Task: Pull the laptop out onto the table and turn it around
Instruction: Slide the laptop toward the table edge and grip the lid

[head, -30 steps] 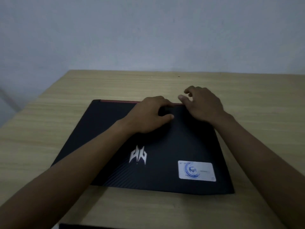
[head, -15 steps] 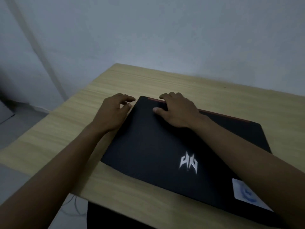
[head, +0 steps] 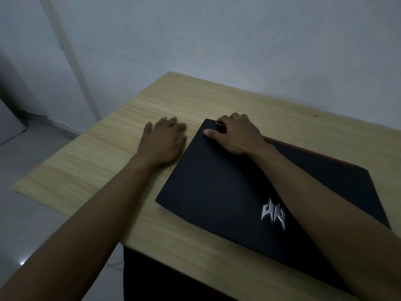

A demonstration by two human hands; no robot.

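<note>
A closed black laptop [head: 219,192] with a silver logo on its lid and a red strip along its far edge lies flat on the light wooden table [head: 91,170], at the right of the view. My right hand [head: 236,135] grips the laptop's far left corner, fingers curled over the red edge and thumb on the lid. My left hand [head: 165,142] lies flat on the table just left of the laptop, fingers spread, holding nothing. My right forearm covers part of the lid.
A pale wall [head: 217,40] stands right behind the table. The table's left edge drops to a grey tiled floor [head: 32,224]. A dark object [head: 156,276] sits below the table's near edge.
My view has swung left, so the laptop sits further right in frame. My left hand has slid off the laptop's left edge onto the bare table. My right hand has closed on the far left corner.
</note>
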